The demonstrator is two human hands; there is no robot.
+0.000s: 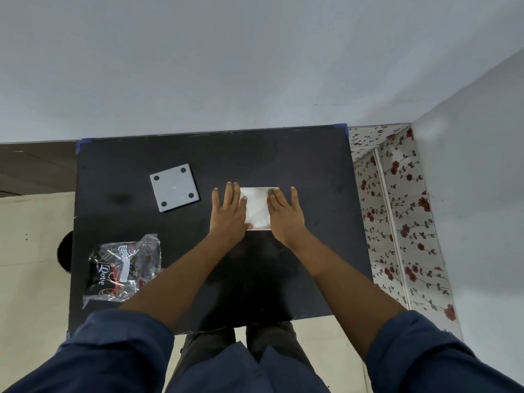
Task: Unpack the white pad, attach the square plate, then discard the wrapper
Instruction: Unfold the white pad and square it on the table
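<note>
A white square pad [258, 208] lies flat near the middle of the black table [312, 171]. My left hand [229, 211] rests flat on its left edge, fingers spread. On the pad's right edge my right hand [285, 212] presses flat the same way. Only the strip of pad between my hands shows. A grey square plate [173, 187] with four dark round dots at its corners lies apart to the left, further back. A crumpled clear wrapper [123, 269] with black and red print sits at the table's front left.
The table stands against a pale wall. A floral-patterned panel [397, 208] runs along the table's right side. Pale floor [31, 236] lies to the left, with a dark round object [65, 251] by the table's left edge.
</note>
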